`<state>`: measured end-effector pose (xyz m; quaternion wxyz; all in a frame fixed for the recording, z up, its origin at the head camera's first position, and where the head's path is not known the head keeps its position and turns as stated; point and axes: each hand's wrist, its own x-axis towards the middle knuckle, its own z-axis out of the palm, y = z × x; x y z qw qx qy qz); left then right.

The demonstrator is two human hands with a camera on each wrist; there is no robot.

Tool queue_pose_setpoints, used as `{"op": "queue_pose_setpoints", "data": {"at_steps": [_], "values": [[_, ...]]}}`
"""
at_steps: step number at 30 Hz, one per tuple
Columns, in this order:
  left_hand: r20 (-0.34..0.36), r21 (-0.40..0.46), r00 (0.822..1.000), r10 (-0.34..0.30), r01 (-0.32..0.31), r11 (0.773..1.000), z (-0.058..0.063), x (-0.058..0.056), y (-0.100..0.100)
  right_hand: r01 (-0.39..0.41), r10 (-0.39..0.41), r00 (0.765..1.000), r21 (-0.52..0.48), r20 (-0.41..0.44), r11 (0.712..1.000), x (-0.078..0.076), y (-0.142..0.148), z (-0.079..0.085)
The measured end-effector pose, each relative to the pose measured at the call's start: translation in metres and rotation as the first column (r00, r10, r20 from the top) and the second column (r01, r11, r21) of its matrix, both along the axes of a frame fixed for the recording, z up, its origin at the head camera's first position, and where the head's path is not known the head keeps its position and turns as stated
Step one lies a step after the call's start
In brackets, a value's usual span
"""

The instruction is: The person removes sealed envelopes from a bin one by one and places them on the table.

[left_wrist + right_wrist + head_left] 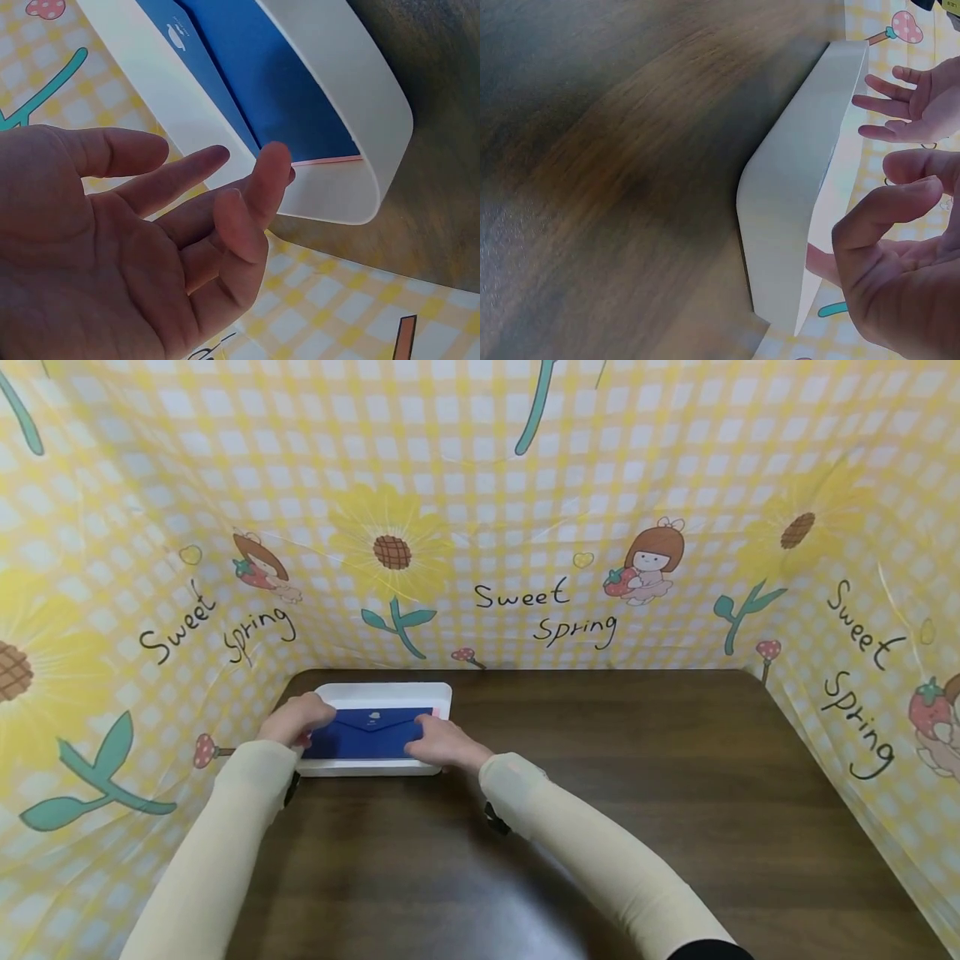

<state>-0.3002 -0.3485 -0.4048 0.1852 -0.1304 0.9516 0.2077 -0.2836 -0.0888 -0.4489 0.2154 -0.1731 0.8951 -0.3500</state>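
Observation:
A white tray (386,767) stands at the back left of the table, with a flat dark blue envelope (362,744) lying inside. The envelope has a pointed flap and a small pale logo, and a thin pink edge shows beneath it in the left wrist view. At the tray's left end is my left hand (298,718), its fingers spread and loosely bent, nothing between them. My right hand (447,744) is over the tray's right end, fingertips close above the envelope. The right wrist view shows its thumb (885,214) and fingers apart, holding nothing.
The tray rests on a dark brown wooden table (600,793). Yellow checked cloth (525,527) printed with flowers and lettering surrounds it at the back and both sides, close to the tray's left end.

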Motion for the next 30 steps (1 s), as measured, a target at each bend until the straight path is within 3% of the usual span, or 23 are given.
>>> {"op": "queue_pose_setpoints", "data": {"at_steps": [10, 15, 24, 30], "values": [[0.012, -0.012, 0.999, -0.032, 0.032, 0.999, -0.009, -0.002, 0.000, 0.008, -0.005, 0.999, -0.050, 0.048, 0.999, -0.003, 0.003, -0.008], [0.019, 0.011, 1.000, -0.020, 0.020, 1.000, -0.011, -0.004, 0.001, 0.012, -0.008, 0.998, -0.063, 0.061, 0.998, -0.004, 0.003, -0.011], [0.026, -0.019, 1.000, -0.002, 0.002, 1.000, -0.015, -0.005, -0.002, 0.048, -0.040, 0.994, -0.071, 0.102, 0.996, -0.004, 0.003, -0.011], [0.030, 0.015, 0.999, 0.018, -0.019, 1.000, -0.016, -0.004, -0.002, 0.057, -0.047, 0.993, -0.085, 0.110, 0.995, -0.005, 0.005, -0.013]]}}
